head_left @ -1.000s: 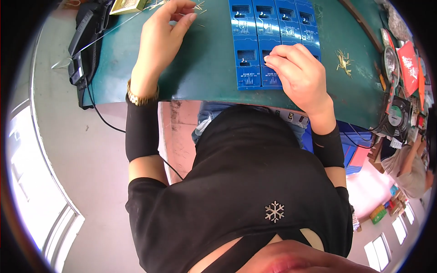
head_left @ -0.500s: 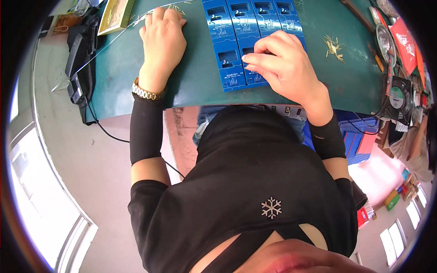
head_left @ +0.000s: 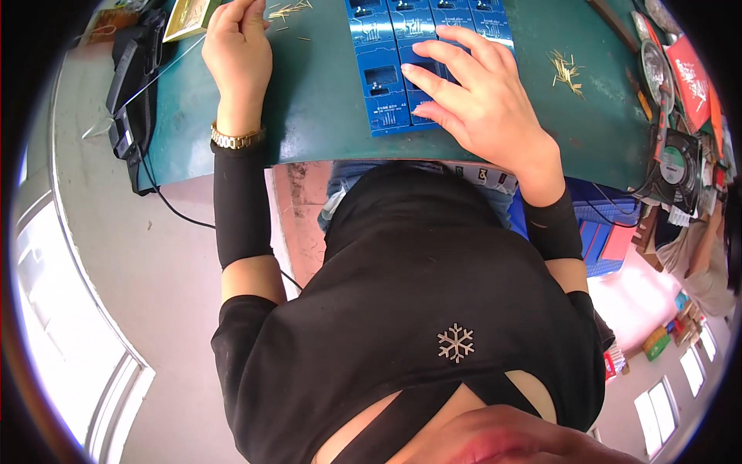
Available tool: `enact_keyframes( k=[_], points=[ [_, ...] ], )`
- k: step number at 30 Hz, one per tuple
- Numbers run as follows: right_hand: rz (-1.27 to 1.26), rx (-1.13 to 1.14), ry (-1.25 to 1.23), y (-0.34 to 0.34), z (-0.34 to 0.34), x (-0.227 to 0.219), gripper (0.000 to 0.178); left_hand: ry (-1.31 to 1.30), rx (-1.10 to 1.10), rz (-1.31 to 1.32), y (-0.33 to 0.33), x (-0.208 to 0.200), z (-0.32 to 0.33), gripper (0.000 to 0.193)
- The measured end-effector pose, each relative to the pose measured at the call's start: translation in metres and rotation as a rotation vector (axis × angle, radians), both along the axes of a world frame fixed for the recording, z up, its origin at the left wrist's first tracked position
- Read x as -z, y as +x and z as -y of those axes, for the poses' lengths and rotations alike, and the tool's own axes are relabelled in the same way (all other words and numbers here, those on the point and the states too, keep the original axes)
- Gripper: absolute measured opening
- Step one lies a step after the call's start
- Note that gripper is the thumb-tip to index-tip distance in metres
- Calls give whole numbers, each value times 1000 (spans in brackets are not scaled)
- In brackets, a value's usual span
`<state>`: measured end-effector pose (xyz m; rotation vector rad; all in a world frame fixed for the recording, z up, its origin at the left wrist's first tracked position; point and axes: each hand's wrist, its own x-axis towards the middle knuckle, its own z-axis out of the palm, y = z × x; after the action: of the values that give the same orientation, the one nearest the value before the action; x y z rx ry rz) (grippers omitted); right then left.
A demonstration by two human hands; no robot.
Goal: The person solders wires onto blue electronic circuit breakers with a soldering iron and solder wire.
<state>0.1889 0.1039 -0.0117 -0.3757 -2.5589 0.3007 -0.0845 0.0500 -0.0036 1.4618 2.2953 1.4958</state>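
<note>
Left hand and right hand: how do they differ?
The left hand has fingers drawn together; the right hand has fingers spread. The left hand is beside the yellow box, the right hand over blue boards. The left hand has a gold wristwatch; the right hand shows none. Both hands are bare.

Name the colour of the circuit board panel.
The circuit board panel is blue with white markings, best seen in the head view.

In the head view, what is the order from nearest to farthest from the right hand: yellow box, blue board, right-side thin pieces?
1. Blue board, partly beneath the right hand.
2. Thin pieces, to the hand's right.
3. Yellow box, at the upper left.
</note>
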Motion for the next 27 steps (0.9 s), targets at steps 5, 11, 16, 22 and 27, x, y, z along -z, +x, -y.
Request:
enact_keyframes(
  k=[5, 11, 16, 22, 27],
  points=[
    [-4, 11, 10, 4, 1, 2, 34, 122, 158, -191, -6, 24, 14, 13],
    [23, 23, 36, 2, 4, 1, 35, 75, 238, -225, 15, 18, 21, 12],
    [8, 41, -3, 4, 4, 6, 31, 111, 157, -157, 20, 19, 21, 14],
    [26, 50, 121, 10, 2, 6, 31, 98, 225, 174, 30, 18, 22, 9],
    [-168, 153, 22, 27, -8, -4, 34, 109, 378, 457, 77, 3, 25, 9]
  ],
)
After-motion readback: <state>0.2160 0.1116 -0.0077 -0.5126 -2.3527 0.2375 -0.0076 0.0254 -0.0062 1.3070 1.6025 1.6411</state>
